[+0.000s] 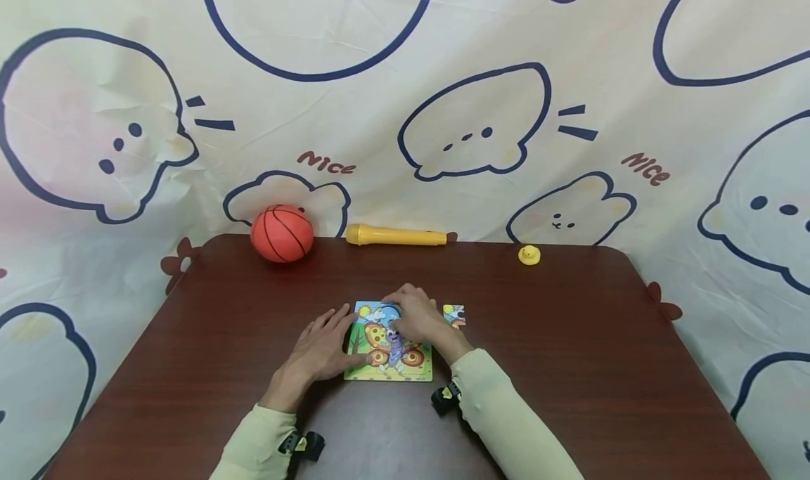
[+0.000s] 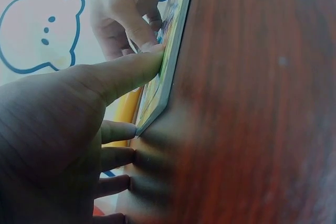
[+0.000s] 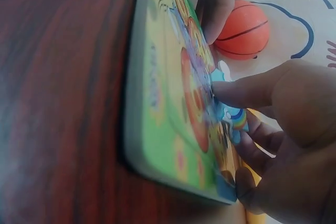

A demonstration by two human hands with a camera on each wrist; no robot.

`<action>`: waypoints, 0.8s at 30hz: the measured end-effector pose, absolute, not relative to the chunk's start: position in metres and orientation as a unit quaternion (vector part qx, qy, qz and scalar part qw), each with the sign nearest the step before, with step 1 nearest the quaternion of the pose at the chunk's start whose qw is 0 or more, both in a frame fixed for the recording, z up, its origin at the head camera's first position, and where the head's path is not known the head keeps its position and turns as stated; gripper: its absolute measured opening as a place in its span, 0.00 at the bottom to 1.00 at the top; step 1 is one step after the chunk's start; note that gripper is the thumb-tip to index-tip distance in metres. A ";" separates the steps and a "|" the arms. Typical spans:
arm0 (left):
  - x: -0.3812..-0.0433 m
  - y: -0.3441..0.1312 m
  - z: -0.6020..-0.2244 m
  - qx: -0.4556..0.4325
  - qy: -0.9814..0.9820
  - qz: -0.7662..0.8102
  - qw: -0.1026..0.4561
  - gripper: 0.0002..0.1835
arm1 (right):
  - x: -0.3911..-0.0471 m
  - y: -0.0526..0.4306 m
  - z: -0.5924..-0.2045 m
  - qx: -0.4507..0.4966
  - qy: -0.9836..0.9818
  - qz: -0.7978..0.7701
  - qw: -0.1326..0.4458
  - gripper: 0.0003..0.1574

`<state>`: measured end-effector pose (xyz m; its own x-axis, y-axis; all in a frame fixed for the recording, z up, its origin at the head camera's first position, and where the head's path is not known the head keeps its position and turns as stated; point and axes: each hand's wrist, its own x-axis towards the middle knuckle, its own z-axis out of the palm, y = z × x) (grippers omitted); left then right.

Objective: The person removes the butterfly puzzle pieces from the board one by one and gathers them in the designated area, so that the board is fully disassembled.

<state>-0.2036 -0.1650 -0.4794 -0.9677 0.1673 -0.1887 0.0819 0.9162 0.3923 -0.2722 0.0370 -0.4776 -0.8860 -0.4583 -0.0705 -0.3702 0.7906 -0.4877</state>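
With fingers spread, the left hand (image 1: 321,348) rests its thumb on the butterfly puzzle (image 1: 395,355) lying on the surface (image 1: 538,367), while the right hand (image 1: 419,316) pinches a blue piece (image 3: 239,119) at the puzzle's upper part.

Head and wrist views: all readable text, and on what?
"Nice": backdrop, left of picture centre, head view.
"Nice": backdrop, right of centre, head view.
Right wrist view: red lettering on backdrop, cut off, unreadable.
Puzzle board: no readable text; any small print is blurred.
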 end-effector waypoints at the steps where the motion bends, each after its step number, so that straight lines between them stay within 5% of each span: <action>1: -0.204 -0.165 -0.480 0.064 0.973 0.194 0.110 0.51 | -0.272 0.039 -0.478 -0.222 0.941 -0.239 0.089 0.26; 24: -0.205 -0.165 -0.481 0.065 0.974 0.190 0.107 0.52 | -0.269 0.064 -0.480 -0.218 0.904 -0.366 0.044 0.11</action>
